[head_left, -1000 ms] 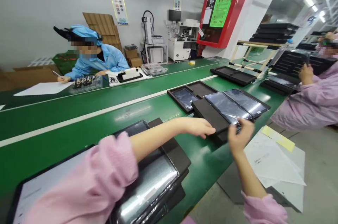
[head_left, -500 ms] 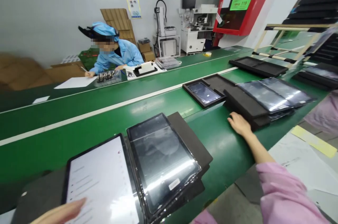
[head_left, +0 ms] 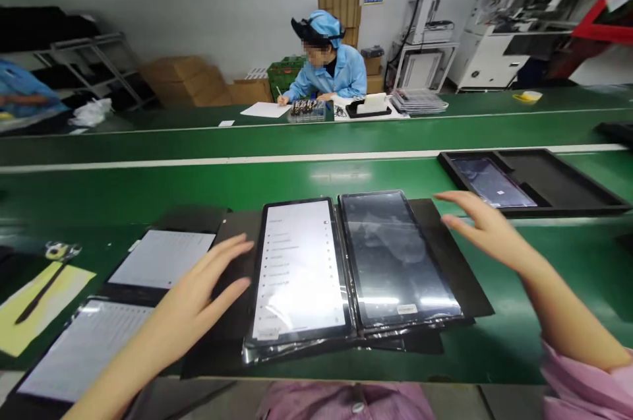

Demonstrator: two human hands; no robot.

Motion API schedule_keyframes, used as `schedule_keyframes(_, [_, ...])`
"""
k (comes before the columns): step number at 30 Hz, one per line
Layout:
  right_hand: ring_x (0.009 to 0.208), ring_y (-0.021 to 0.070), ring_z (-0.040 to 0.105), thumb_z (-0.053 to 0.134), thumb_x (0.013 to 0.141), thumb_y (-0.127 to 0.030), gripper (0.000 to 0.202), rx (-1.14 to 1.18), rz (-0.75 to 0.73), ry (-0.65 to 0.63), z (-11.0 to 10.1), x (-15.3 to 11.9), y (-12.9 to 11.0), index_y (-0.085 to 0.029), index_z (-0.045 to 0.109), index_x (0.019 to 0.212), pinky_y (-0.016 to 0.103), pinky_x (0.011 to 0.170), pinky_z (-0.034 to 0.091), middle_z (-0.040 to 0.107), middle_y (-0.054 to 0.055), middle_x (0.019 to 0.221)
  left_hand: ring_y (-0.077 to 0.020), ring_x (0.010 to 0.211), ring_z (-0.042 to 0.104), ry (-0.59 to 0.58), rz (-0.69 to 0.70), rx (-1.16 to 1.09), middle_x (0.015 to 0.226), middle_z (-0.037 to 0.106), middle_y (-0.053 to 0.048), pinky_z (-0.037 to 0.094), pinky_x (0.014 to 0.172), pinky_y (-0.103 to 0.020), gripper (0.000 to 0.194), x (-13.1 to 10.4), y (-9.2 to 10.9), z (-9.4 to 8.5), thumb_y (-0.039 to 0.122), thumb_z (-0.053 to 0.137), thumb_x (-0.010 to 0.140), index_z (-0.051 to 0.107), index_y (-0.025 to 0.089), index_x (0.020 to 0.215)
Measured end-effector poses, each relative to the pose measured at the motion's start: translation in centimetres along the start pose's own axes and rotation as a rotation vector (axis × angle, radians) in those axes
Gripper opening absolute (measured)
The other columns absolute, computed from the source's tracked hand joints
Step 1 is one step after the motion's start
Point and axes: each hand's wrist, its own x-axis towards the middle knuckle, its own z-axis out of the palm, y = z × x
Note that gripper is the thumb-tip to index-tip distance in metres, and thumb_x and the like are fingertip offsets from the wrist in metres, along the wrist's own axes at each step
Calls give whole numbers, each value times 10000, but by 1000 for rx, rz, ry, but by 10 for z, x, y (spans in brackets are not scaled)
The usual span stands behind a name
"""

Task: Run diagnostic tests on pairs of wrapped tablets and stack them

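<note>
My left hand (head_left: pixel 200 295) is over the dark board just left of a lit tablet (head_left: pixel 299 268), fingers apart and holding nothing. That tablet shows a white list screen. Beside it on the right lies a dark-screened tablet (head_left: pixel 395 255) in clear film with a small white label near its lower edge. Both rest on black boards (head_left: pixel 438 229). My right hand (head_left: pixel 487 229) hovers to the right of the dark tablet, its thumb and fingers spread, with nothing in it. Two more lit tablets (head_left: pixel 161 258) lie at the left, partly behind my left forearm.
A black tray (head_left: pixel 576 182) holding a small dark-screened device lies at the right. Yellow paper (head_left: pixel 42 301) with a dark strip on it is at the far left. Across the green bench (head_left: pixel 173 186) a person in blue (head_left: pixel 346 74) writes. Another blue sleeve (head_left: pixel 27 93) shows at left.
The view has swung left. My right hand has come from beside the dark stack and tray to near the dark tablet. My left hand has moved off the lit tablet's screen to its left side.
</note>
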Motion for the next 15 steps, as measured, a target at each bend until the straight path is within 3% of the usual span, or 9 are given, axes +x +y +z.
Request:
schedule_keyframes(3, [1302,362,570,588,932,-609,551,-15,39,-125,44,6,-35,-260,650,1353,585,1160,409,632,133,1376,-376,1553,378,-19,93,61,1719,325,-151,370,1243,-556,748,51,31,11,682,386,1005,457,200,1573])
schedule_keyframes(7, [1290,394,531,755,767,-683,683,-68,189,-78,60,16,-20,-263,714,1303,619,1149,390,615,137,1320,-457,1596,214,-86,-1,112,1732,201,-261,254,1253,-658,830,81,44,11,674,333,1017,379,88,1602])
schedule_keyframes(9, [1287,365,542,769,737,-716,707,-1,181,-68,59,20,-11,-264,738,1279,578,1173,384,601,123,1307,-447,1599,214,-60,-52,65,1723,240,-255,196,1265,-666,820,76,39,6,652,285,1024,381,69,1592])
schedule_keyframes(11, [1288,350,555,764,724,-741,732,66,196,-66,56,20,-6,-246,756,1262,554,1193,375,586,130,1313,-366,1580,316,31,-55,-69,1681,380,-194,217,1286,-593,757,58,32,3,618,251,1035,425,100,1559])
schedule_keyframes(13, [1321,365,540,773,705,-754,752,84,246,-58,54,16,-4,-240,764,1255,563,1210,350,570,146,1351,-284,1520,435,180,-113,-185,1605,507,-139,291,1282,-494,668,31,23,8,572,240,1055,484,138,1501])
schedule_keyframes(15, [1355,375,517,769,703,-764,780,98,310,-17,50,10,1,-257,744,1295,576,1212,343,560,152,1398,-285,1493,467,351,-280,-166,1569,539,-149,325,1267,-488,622,1,14,24,536,234,1070,521,139,1453])
